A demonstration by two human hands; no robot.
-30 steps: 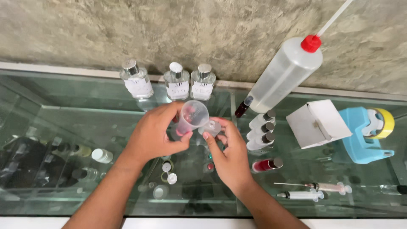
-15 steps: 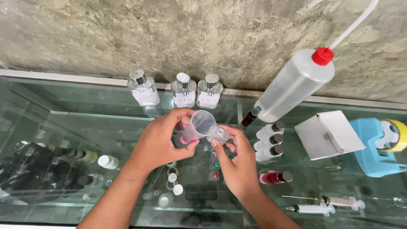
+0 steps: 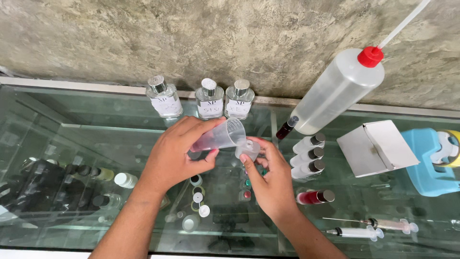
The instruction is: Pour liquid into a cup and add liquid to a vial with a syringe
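Note:
My left hand [image 3: 175, 153] holds a clear plastic measuring cup [image 3: 221, 135] with pink-red liquid, tipped steeply to the right. Its lip sits over a small clear funnel [image 3: 247, 147] that my right hand [image 3: 268, 180] pinches between thumb and fingers. What is under the funnel is hidden by my fingers. Both hands are above the glass counter [image 3: 96, 139], just in front of three small clear bottles with silver caps [image 3: 209, 100] by the wall.
A large squeeze bottle with a red cap [image 3: 338, 91] leans at the right. Near it lie several small vials [image 3: 309, 156], a red-filled vial [image 3: 316, 196], a white box [image 3: 376, 146], a blue tape dispenser [image 3: 433, 160] and two syringes [image 3: 369, 229].
The cup has tipped further toward the funnel, and the view has shifted slightly. The hands stay in the same place.

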